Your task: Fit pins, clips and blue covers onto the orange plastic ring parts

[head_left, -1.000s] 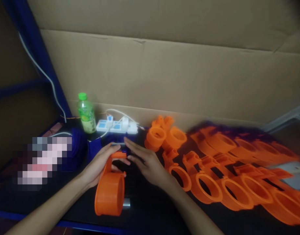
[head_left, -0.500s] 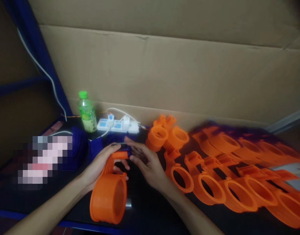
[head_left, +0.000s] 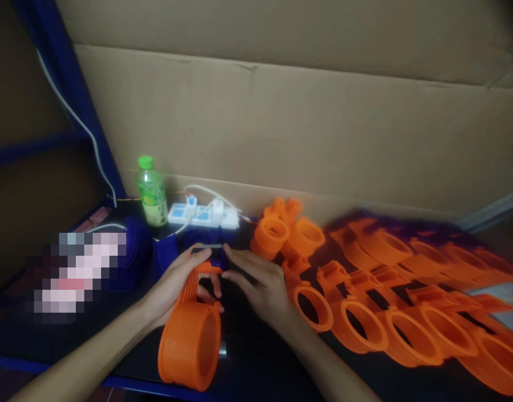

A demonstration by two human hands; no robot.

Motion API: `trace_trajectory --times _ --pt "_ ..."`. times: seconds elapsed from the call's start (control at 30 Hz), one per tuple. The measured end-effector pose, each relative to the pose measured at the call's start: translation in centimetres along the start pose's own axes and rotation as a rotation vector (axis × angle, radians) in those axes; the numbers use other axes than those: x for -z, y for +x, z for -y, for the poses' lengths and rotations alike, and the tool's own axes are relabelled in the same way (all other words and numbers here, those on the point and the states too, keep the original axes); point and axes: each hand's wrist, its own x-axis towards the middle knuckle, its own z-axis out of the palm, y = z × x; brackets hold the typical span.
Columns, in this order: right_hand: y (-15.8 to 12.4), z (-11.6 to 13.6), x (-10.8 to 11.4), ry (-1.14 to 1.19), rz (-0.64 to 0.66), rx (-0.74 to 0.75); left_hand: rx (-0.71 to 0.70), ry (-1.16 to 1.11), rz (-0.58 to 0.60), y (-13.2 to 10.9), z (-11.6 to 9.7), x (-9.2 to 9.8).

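The left hand (head_left: pixel 170 287) grips an orange ring-ended piece (head_left: pixel 181 349) by its upper end, thumb above, fingers below. The right hand (head_left: pixel 262 285) pinches the dark blue part (head_left: pixel 219 258) there. I see this piece over the black table (head_left: pixel 256 368); similar orange pieces (head_left: pixel 349 336) lie at the right, and a bottle (head_left: pixel 153 195) stands beside a white power strip (head_left: pixel 204 218).
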Motion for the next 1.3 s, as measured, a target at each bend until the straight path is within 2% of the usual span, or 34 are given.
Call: trace_trajectory --times 0.23,0.43,0.57,0.8,1.07,1.23,1.3 --pt "-0.4 -0.1 -0.5 -0.070 0.045 0.131 -0.033 -0.008 0.017 0.2 0.5 0.3" --pt "0.1 0.3 0.3 -0.164 0.111 0.200 -0.044 0.053 0.028 0.0 0.4 0.6" --pt "0.0 0.7 0.7 -0.141 0.095 0.220 -0.163 0.074 0.075 -0.4 0.7 0.3" --pt "-0.5 1.0 0.5 -0.370 0.100 0.335 -0.262 0.126 0.054 0.1 1.7 0.4" --pt "-1.0 2.0 -0.6 -0.405 0.066 0.287 -0.176 -0.011 0.080 -0.5 1.9 0.5" --pt "0.0 1.9 0.4 -0.389 -0.011 0.242 -0.264 0.028 0.233 0.2 2.6 1.3" --pt "0.5 1.8 1.1 -0.422 -0.020 0.269 -0.309 0.081 0.202 0.6 2.5 1.5"
